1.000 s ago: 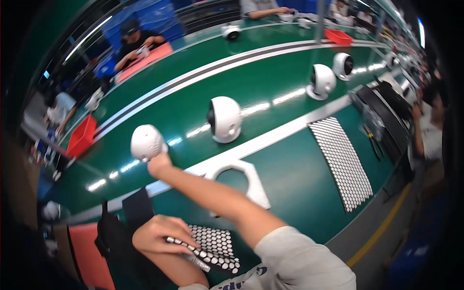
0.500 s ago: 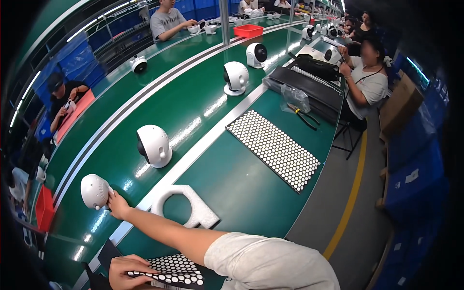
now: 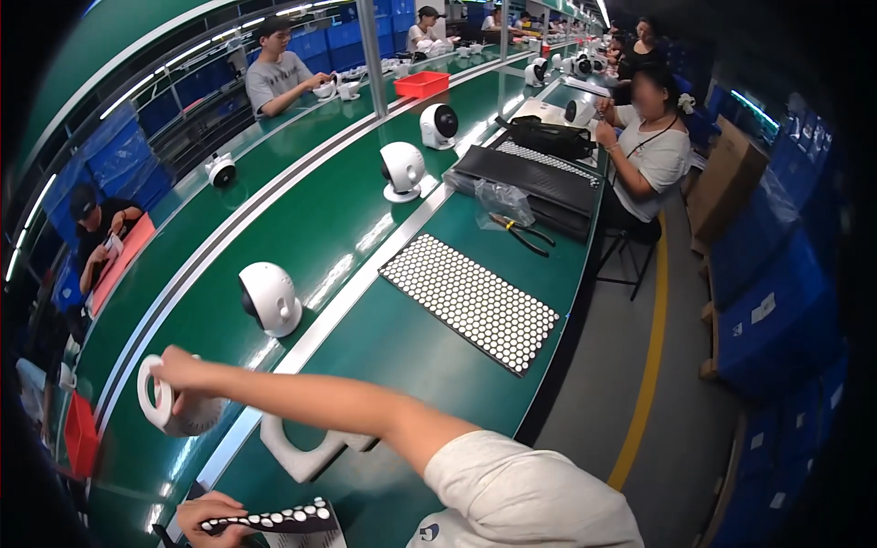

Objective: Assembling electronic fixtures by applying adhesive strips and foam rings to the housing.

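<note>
My right arm reaches across to the far-left belt, where my right hand (image 3: pixel 179 373) is closed on a white dome-shaped camera (image 3: pixel 194 420). The camera is tipped so that its round rim faces left; my fingers hide part of it. At the lower left, my left hand (image 3: pixel 206 517) pinches a dark sheet dotted with white round pads (image 3: pixel 279 521), seen nearly edge-on. A white foam cutout (image 3: pixel 297 449) lies on the table between the hands, partly covered by my right forearm.
Another white camera (image 3: pixel 270 300) stands on the green belt, with more (image 3: pixel 402 172) farther along. A large pad sheet (image 3: pixel 470 303), black-and-yellow pliers (image 3: pixel 523 235) and a black folded case (image 3: pixel 530 187) lie on the table. A co-worker (image 3: pixel 644 146) sits at the right; others work across the belt.
My right hand has tipped the white camera over, turning its round rim into view. My left hand and pad sheet have shifted slightly down and left. The whole view has swung.
</note>
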